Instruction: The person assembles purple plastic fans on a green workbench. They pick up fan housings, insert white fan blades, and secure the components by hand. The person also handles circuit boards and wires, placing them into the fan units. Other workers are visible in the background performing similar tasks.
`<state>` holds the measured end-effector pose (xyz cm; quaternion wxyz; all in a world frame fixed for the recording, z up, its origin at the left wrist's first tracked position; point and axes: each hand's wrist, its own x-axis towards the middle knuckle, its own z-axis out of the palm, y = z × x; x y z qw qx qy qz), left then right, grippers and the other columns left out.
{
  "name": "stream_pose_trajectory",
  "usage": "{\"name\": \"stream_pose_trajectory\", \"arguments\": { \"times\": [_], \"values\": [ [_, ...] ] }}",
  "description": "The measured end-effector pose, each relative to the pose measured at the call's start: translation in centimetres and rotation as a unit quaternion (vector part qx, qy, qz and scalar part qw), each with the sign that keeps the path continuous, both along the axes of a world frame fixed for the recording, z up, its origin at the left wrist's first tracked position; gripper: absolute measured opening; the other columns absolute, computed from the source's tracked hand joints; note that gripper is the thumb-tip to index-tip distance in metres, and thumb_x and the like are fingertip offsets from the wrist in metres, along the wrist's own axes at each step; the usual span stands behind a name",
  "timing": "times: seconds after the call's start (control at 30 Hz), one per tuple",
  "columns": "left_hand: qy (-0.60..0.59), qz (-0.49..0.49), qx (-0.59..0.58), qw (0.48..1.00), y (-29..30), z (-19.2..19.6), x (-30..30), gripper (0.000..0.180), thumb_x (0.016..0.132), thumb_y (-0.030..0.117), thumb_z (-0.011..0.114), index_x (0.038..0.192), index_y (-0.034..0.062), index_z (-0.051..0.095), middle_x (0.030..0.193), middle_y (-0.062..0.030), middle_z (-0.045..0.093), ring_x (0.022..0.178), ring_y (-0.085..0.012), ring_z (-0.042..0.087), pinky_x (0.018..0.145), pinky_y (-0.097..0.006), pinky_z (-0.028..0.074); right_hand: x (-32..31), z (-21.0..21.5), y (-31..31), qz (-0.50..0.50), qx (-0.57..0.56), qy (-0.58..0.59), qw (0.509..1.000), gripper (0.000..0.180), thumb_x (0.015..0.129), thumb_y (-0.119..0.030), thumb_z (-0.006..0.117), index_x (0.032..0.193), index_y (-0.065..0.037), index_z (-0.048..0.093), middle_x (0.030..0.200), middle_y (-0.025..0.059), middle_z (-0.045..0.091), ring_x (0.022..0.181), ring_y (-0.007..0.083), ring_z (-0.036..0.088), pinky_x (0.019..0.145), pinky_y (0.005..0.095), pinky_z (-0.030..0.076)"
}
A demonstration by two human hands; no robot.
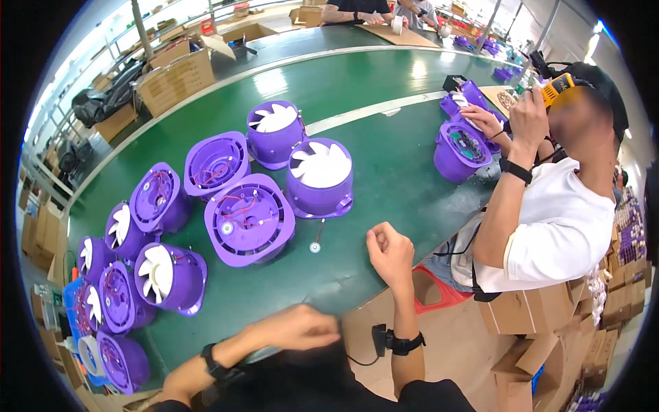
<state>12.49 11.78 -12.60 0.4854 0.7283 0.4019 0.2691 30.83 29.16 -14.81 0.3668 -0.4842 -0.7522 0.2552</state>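
Note:
My right hand [391,253] is raised over the table's near edge, its fingers curled in and nothing visible in them. Close to my body, my left hand [310,327] is bent over with its fingers folded together; I see no object in it. The nearest items are a purple fan housing [321,196] with a white fan wheel [320,163] on top, and a small round disc [314,247] on a thin wire lying in front of it. Left of these stands an open purple housing [240,240] with red wires inside. Neither hand touches any of them.
More purple housings [123,295] crowd the green table [384,151] on the left, by a blue bin [72,292]. To the right, a co-worker holds a yellow power tool [557,89] beside an open housing [456,154] with a circuit board. A red stool [439,292] stands below.

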Motion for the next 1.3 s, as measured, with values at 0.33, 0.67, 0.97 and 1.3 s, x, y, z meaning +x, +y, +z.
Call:
{"name": "stream_pose_trajectory", "arguments": {
  "times": [0.33, 0.67, 0.97, 1.3],
  "values": [
    [-0.078, 0.019, 0.013, 0.997, 0.6, -1.0, -0.1, 0.011, 0.094, 0.015, 0.069, 0.091, 0.0045, 0.069, 0.062, -0.0035, 0.055, 0.051, -0.0154, 0.053, 0.051, -0.032, 0.043, -0.5, 0.3, -0.3, -0.027, -0.004, -0.039, 0.999, 0.016, 0.089, -0.017, 0.069, 0.079, -0.006, 0.064, 0.053, 0.0061, 0.054, 0.047, 0.0221, 0.054, 0.050, 0.0377, 0.040],
    [-0.072, 0.005, -0.001, 0.997, 0.8, -1.4, -0.4, 0.011, 0.094, 0.014, 0.070, 0.091, 0.0036, 0.068, 0.062, -0.0041, 0.054, 0.051, -0.0162, 0.053, 0.051, -0.032, 0.043, -0.5, 0.1, -0.1, -0.036, -0.020, -0.017, 0.999, 0.015, 0.089, -0.016, 0.069, 0.080, -0.004, 0.066, 0.054, 0.0062, 0.056, 0.046, 0.0173, 0.053, 0.049, 0.0332, 0.040],
    [-0.074, 0.006, 0.007, 0.997, 1.0, -1.0, -0.2, 0.011, 0.094, 0.014, 0.070, 0.090, 0.0036, 0.068, 0.062, -0.0034, 0.054, 0.052, -0.0149, 0.053, 0.051, -0.032, 0.043, -0.5, 0.0, -0.3, -0.021, -0.016, -0.024, 0.999, 0.017, 0.091, -0.015, 0.067, 0.078, -0.004, 0.064, 0.056, 0.0059, 0.058, 0.049, 0.0159, 0.056, 0.050, 0.0325, 0.041],
    [-0.062, 0.018, -0.006, 0.998, 1.1, -0.3, 0.1, 0.011, 0.093, 0.015, 0.072, 0.092, 0.0049, 0.070, 0.064, -0.0027, 0.059, 0.054, -0.0128, 0.056, 0.052, -0.029, 0.046, 0.5, 5.7, 6.9, -0.119, -0.195, 0.358, 0.906, 0.078, 0.100, -0.017, 0.052, 0.162, -0.004, 0.005, 0.103, 0.0136, 0.072, 0.071, 0.0162, 0.068, 0.051, 0.0258, 0.050]
  ]
}}
